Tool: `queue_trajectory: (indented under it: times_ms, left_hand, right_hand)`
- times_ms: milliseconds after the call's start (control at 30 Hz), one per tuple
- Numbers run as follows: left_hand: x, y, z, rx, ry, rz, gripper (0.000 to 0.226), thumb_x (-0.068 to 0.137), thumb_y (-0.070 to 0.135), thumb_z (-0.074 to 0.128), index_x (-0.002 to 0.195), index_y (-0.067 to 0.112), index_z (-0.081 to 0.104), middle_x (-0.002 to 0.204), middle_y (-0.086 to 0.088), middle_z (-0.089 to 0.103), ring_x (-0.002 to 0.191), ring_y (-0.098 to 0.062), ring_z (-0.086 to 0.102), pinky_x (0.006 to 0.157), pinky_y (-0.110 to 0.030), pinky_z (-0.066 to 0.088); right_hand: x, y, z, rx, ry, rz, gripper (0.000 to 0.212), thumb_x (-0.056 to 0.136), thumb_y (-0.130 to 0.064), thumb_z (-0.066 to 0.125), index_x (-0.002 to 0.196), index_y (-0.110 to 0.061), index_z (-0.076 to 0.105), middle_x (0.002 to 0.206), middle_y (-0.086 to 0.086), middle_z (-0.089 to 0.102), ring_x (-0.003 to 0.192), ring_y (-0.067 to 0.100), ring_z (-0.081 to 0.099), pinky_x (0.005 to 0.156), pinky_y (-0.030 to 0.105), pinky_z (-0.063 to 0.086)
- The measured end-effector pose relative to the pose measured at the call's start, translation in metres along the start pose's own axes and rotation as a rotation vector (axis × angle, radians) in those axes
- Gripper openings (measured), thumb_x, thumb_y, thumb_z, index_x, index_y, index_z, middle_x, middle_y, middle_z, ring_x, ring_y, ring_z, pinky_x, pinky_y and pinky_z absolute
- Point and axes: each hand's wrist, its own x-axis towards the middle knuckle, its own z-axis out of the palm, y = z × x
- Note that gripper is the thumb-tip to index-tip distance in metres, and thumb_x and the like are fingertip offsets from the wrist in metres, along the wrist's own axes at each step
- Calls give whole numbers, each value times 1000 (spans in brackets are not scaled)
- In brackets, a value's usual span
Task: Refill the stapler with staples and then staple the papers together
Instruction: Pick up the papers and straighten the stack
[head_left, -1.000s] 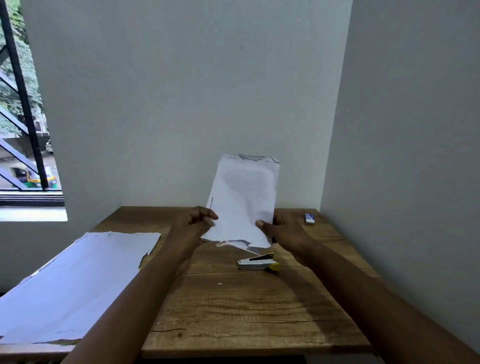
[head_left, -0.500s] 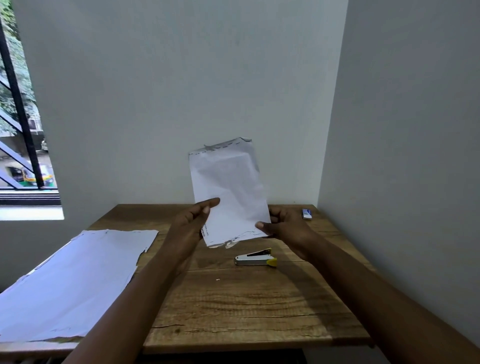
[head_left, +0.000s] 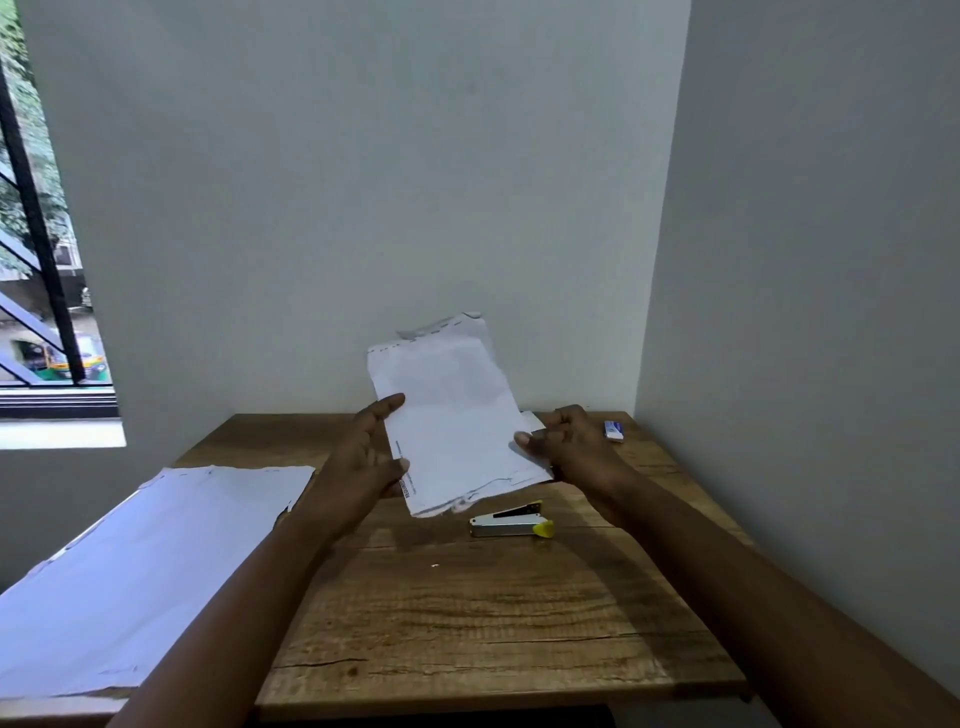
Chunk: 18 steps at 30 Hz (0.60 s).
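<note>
Setting: Bare pale walls meet in a corner behind a wooden table (head_left: 467, 613), its grain rough and cracked toward the near edge; a barred window (head_left: 41, 260) sits at nine o'clock.

Papers: a small sheaf of white papers (head_left: 452, 415) is held upright above the table's middle, tilted toward eleven o'clock, its top and bottom edges ragged and uneven, probably so the sheets can be squared before stapling.

Left hand (head_left: 363, 462): fingers nearly straight, lying flat along the sheaf's left edge, steadying it rather than clutching.

Right hand (head_left: 571, 441): thumb and curled fingers pinch the lower right corner of the sheaf, carrying its weight.

Stapler (head_left: 511, 522): a small metal body with a yellow end lies flat on the wood at five o'clock from the sheaf, just below it, untouched; whether it is loaded cannot be told.

Staple box (head_left: 614, 431): a little blue-and-white carton, likely the refills, rests at three o'clock near the right wall.

Spare sheet (head_left: 140, 571): a large white sheet with torn edges drapes over the table's left side at eight o'clock.
</note>
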Motion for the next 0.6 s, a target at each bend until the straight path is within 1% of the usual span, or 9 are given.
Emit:
queue_trajectory:
  times_ms: [100, 167, 200, 267, 333, 400, 467, 533, 600]
  left_hand:
    - [-1, -3, -4, 82, -91, -15, 76, 90, -12, 57, 141, 42, 40, 124, 27, 60, 105, -3, 67, 82, -36, 60]
    - [0, -2, -2, 33, -119, -36, 69, 88, -9, 61, 133, 43, 50, 111, 19, 70, 99, -7, 71, 76, -33, 60]
    - [1, -1, -1, -1, -91, -37, 58, 90, -3, 63, 127, 41, 57, 103, 14, 74, 96, -8, 72, 75, -30, 60]
    - [2, 3, 2, -35, 32, -15, 32, 93, 12, 64, 118, 31, 68, 102, 7, 76, 101, -11, 71, 85, -28, 58]
    - [4, 3, 3, -7, 118, 23, 24, 92, 12, 65, 112, 24, 72, 102, -2, 74, 100, -15, 68, 95, -30, 52]
    - [4, 2, 3, 25, 122, 35, 28, 90, 5, 66, 114, 20, 70, 94, -9, 67, 94, -16, 64, 94, -31, 51]
    - [6, 2, 1, -8, 89, 12, 37, 88, -2, 67, 120, 17, 65, 98, -4, 73, 92, -13, 71, 82, -23, 58]
    - [7, 1, -2, -33, 57, -24, 50, 85, -7, 68, 128, 17, 57, 110, -1, 73, 92, -11, 73, 73, -19, 58]
    - [9, -3, -7, -17, 37, -51, 64, 82, -8, 70, 136, 20, 49, 118, 4, 66, 94, -14, 73, 75, -24, 59]
  right_hand:
    - [1, 0, -1, -9, -10, -55, 18, 88, -13, 68, 92, -12, 50, 89, 10, 63, 79, 18, 60, 64, 29, 48]
    - [0, 1, -4, -36, -39, -106, 13, 88, -2, 65, 87, -12, 57, 86, 9, 65, 83, 22, 58, 69, 32, 47]
    - [-1, 2, -5, -54, -55, -121, 13, 89, 0, 64, 89, -12, 61, 85, 6, 66, 84, 22, 58, 70, 32, 47]
    - [-3, 2, -5, -82, -85, -130, 19, 90, 1, 62, 95, -15, 69, 85, -3, 68, 83, 16, 59, 72, 31, 47]
    - [-4, 1, -5, -95, -96, -138, 26, 90, 1, 62, 101, -20, 73, 92, -3, 68, 81, 10, 60, 70, 23, 51]
    - [-5, 1, -5, -100, -99, -140, 30, 90, 1, 61, 105, -22, 73, 106, 2, 69, 86, 9, 63, 70, 20, 54]
    - [-6, 1, -5, -114, -111, -122, 30, 90, 1, 61, 107, -22, 73, 116, 2, 70, 96, 15, 65, 78, 28, 56]
    - [-6, 1, -4, -145, -110, -98, 30, 90, 0, 62, 109, -20, 73, 116, 2, 71, 98, 18, 65, 84, 35, 56]
    - [-7, 1, -2, -167, -106, -84, 30, 89, 0, 63, 109, -21, 74, 112, 0, 71, 92, 14, 65, 75, 29, 55]
